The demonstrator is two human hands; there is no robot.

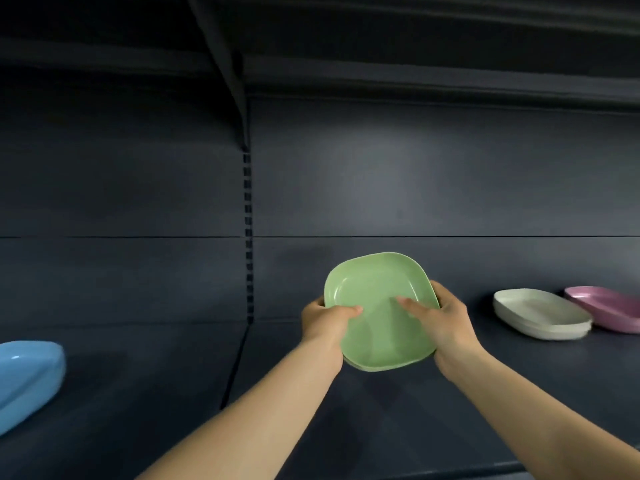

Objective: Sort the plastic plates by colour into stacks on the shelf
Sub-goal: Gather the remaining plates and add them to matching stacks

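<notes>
Both forearms come up from the bottom of the frame to the green plates (379, 317) in the lower middle. The left hand (323, 322) grips the left rim, thumb lying inside the top plate. The right hand (445, 322) grips the right rim with its thumb stretched across the inside too. Looks like at least two green ones nested, since a second rim peeks out at the bottom edge. They're tilted toward the camera; can't tell if they touch the shelf (398, 403).

At the left edge of the frame sits a blue plate (29, 375). Over on the right, further back, a white stack (542, 315) sits just beside a pink plate (604, 306), which runs off the right edge.
</notes>
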